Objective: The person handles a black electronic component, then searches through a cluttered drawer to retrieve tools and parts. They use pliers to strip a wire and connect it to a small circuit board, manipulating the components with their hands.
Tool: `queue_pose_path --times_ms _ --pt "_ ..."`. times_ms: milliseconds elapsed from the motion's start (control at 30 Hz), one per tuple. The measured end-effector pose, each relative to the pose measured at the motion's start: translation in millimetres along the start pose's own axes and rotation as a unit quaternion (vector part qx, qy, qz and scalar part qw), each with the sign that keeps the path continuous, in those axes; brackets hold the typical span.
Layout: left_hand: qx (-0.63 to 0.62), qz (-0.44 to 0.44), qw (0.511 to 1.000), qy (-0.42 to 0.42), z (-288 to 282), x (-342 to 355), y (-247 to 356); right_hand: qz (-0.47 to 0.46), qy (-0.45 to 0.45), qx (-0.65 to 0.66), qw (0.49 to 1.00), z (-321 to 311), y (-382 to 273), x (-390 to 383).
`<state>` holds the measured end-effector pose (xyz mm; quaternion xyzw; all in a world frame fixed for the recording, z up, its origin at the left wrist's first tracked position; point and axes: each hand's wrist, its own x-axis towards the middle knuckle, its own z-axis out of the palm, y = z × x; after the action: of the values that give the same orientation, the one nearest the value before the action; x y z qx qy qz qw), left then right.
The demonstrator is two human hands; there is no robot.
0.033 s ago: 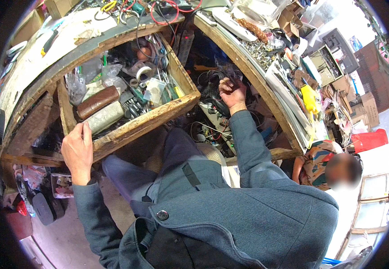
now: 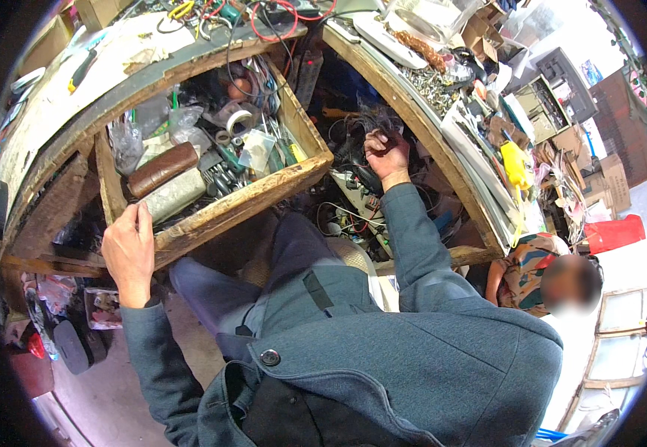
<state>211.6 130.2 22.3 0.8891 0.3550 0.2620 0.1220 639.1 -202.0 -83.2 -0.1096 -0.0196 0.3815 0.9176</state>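
Grey-sleeved, the left hand [image 2: 128, 246] sits at 9 o'clock from the view's centre, its grip pinching the front edge of one wooden drawer [image 2: 243, 207], which juts from the bench [image 2: 126, 71] at 10 o'clock. Two oblong cases lie inside, between 9 and 10: one brown case [image 2: 162, 170], one silvery case [image 2: 178, 197]. One white tape roll [image 2: 239, 121] lies towards 11. One right hand [image 2: 387, 158] hangs between 1 and 2 o'clock, fingers curled, above a tangle of cables [image 2: 357, 214] too dense to count; against that dark, blurry clutter I cannot tell whether its grip holds anything. Since the previous frame nothing has clearly moved, so the work at drawer and cables seems to stand unchanged. One co-worker [image 2: 530, 272] appears between 3 and 4.
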Motion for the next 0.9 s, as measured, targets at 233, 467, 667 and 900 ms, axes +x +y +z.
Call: queue_pose_path --times_ms 233,467,667,900 --pt "0.006 -0.015 1.000 -0.015 -7.1 -2.7 -1.0 -0.229 0.134 -0.351 0.898 -56.3 -66.3 44.7" --pt "0.007 -0.003 1.000 -0.017 0.0 2.5 1.0 -0.332 0.295 -0.870 0.215 -131.3 -171.9 16.3" --pt "0.005 -0.015 1.000 -0.009 -0.5 -1.0 -1.2 -0.318 0.309 -0.879 0.176 -109.1 -167.4 -0.8" --pt "0.013 -0.008 1.000 -0.018 1.3 0.9 -2.1 -0.195 0.112 -0.937 0.266 -83.8 -77.8 28.7"
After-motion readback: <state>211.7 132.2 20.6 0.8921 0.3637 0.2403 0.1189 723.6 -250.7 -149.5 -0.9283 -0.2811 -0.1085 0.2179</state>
